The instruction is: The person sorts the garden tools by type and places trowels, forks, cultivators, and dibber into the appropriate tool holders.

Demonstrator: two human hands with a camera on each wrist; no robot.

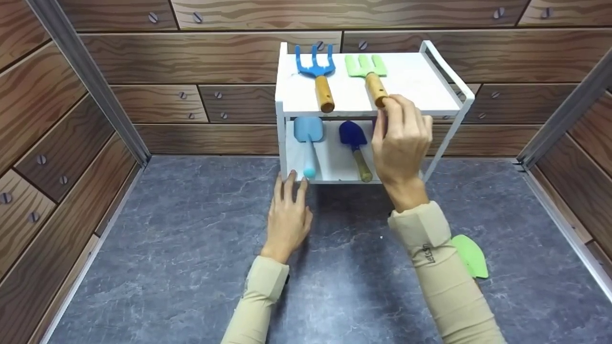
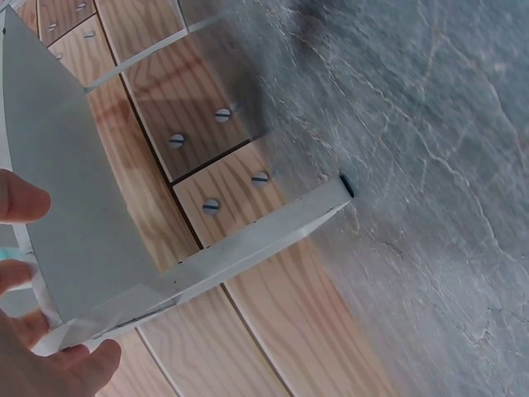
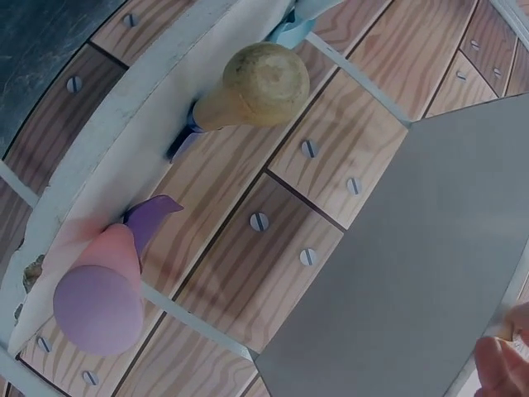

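Observation:
My right hand (image 1: 403, 136) pinches the end of the wooden handle of a green three-pronged hand fork (image 1: 366, 66), which lies on the top shelf of a white rack (image 1: 420, 81). Beside it on that shelf is a blue hand fork (image 1: 316, 69) with a wooden handle. My left hand (image 1: 288, 220) touches the front left corner of the lower shelf with its fingers extended. On that lower shelf lie a light blue shovel (image 1: 309, 130) and a dark blue trowel (image 1: 353, 134). A purple trowel with a pink handle (image 3: 103, 298) shows in the right wrist view.
A light green blade-shaped piece (image 1: 471, 255) lies on the grey marbled floor (image 1: 191, 248), partly hidden by my right sleeve. Wood-patterned panels (image 1: 215, 57) stand behind the rack and along both sides. The rack's side rail (image 1: 449, 67) rises at the right.

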